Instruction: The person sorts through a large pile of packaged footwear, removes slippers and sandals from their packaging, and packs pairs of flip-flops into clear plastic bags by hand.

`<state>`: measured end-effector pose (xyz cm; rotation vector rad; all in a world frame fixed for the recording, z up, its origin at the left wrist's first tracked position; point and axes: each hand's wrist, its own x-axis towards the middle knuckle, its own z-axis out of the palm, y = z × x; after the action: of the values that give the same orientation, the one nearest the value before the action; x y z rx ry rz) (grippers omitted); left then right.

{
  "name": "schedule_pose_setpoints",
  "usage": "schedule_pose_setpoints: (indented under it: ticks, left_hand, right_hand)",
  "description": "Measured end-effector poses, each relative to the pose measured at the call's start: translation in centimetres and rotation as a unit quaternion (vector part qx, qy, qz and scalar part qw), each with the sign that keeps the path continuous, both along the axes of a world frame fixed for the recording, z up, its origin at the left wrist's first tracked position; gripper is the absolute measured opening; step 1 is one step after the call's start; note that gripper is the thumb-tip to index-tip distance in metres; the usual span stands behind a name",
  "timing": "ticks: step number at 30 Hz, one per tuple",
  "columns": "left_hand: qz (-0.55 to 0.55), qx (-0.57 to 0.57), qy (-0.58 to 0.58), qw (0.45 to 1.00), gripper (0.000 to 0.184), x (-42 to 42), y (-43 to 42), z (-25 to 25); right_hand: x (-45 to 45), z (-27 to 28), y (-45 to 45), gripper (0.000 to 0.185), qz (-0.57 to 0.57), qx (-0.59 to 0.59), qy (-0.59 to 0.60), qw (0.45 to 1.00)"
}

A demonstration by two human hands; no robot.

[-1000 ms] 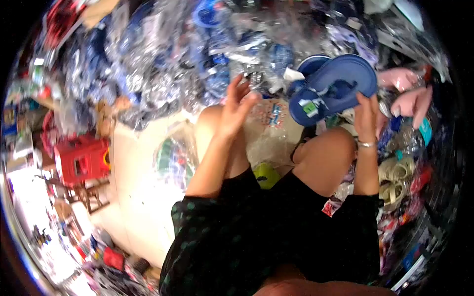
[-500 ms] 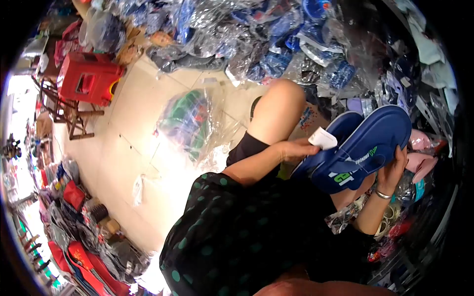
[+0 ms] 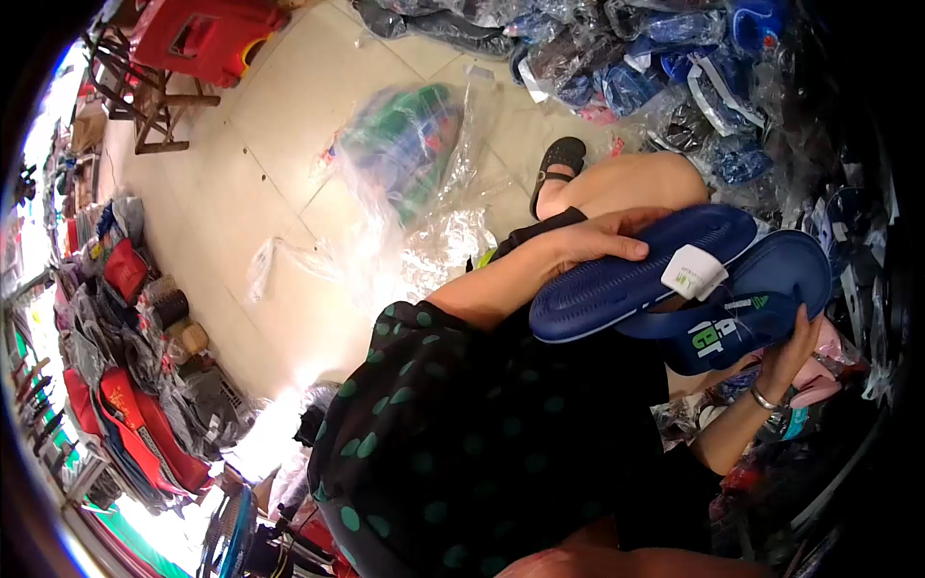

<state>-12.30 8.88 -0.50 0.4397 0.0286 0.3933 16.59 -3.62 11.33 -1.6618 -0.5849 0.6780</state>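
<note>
My left hand (image 3: pixel 609 238) grips a dark blue slipper (image 3: pixel 602 297) by its edge, thumb lying over its ridged face. A white paper tag (image 3: pixel 694 273) hangs over this slipper's right side. In my right hand (image 3: pixel 796 354) is the matching blue slipper (image 3: pixel 795 265), held from its right edge, with smooth footbed and a wide strap bearing white and green lettering facing up. The two slippers overlap near the tag. Fingers of both hands are partly hidden beneath the slippers.
Plastic-wrapped footwear (image 3: pixel 631 87) is piled at the top right. On the tiled floor lies a clear bag (image 3: pixel 409 144) with green and blue contents. A red plastic stool (image 3: pixel 198 39) rests on a wooden stand (image 3: pixel 154 101). Bagged goods (image 3: pixel 135 414) line the left side.
The left slipper has been turned from under the other one, and its ridged face and tag now show. The right slipper has shifted right and lower. The view has swung.
</note>
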Motion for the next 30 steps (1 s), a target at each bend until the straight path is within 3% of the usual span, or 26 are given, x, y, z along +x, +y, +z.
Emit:
schedule_pose_setpoints:
  ticks: [4,7,8,9,10,11,12,13,15,16,19,21,25,26,29,30]
  left_hand:
    - [0.043,-0.150,0.089,0.984,0.057,-1.7,0.9,0.5]
    - [0.118,-0.100,0.090,0.984,0.042,-1.7,0.9,1.3]
    - [0.108,-0.118,0.077,0.984,0.042,-1.4,0.7,0.4]
    - [0.110,-0.120,0.075,0.984,0.042,-1.3,0.7,0.3]
    - [0.129,-0.129,0.088,0.979,0.046,-1.4,0.8,0.3]
    - [0.150,-0.140,0.104,0.973,0.049,-1.7,0.8,0.1]
    - [0.158,-0.143,0.108,0.971,0.049,-1.8,0.7,-0.4]
    - [0.153,-0.157,0.103,0.970,0.049,-1.7,0.3,-1.0]
    - [0.122,-0.172,0.114,0.971,0.050,-1.6,-0.2,-1.5]
    - [0.122,-0.162,0.122,0.972,0.050,-1.2,-0.6,-1.6]
    - [0.108,-0.150,0.121,0.975,0.050,-0.2,-1.2,-1.1]
    - [0.082,-0.149,0.108,0.979,0.051,0.2,-1.5,-0.6]
    - [0.054,-0.158,0.093,0.982,0.055,0.6,-0.8,1.1]
    - [0.052,-0.158,0.114,0.979,0.056,0.6,-0.8,1.4]
    - [0.126,-0.002,0.214,0.969,0.049,0.0,0.6,2.5]
    - [0.142,0.069,0.255,0.954,0.046,-0.2,1.2,1.9]
  right_hand:
    - [-1.0,-0.8,1.2,0.046,0.052,-0.072,-0.045,0.995]
    - [-1.9,-2.9,2.2,0.044,0.040,-0.059,0.195,0.978]
    - [-3.0,-4.8,2.6,0.045,0.032,-0.016,0.264,0.964]
    - [-4.3,-6.4,2.3,0.047,0.113,-0.006,0.324,0.939]
    - [-5.7,-7.8,2.1,0.052,0.126,-0.085,0.240,0.959]
    - [-8.0,-9.3,1.7,0.056,-0.002,-0.115,0.223,0.968]
    - [-9.3,-9.8,1.3,0.056,-0.048,-0.099,0.303,0.947]
    - [-11.8,-8.3,1.5,0.052,-0.058,-0.085,0.372,0.922]
    - [-9.0,-14.4,-4.6,0.049,-0.010,-0.076,0.303,0.950]
    - [-7.6,-16.3,-7.6,0.046,0.021,-0.081,0.343,0.936]
    - [-9.9,-14.0,-7.4,0.041,0.013,-0.036,0.465,0.885]
    - [-12.8,-10.1,-5.3,0.036,-0.091,-0.069,0.439,0.891]
    - [-5.1,-22.2,-16.7,0.034,0.036,-0.014,0.482,0.876]
    - [-3.7,-26.5,-19.1,0.038,-0.057,-0.014,0.540,0.840]
    - [-9.4,-11.6,-6.7,0.057,0.001,-0.007,0.418,0.908]
    - [-9.5,-9.9,-5.0,0.059,-0.024,0.020,0.325,0.945]
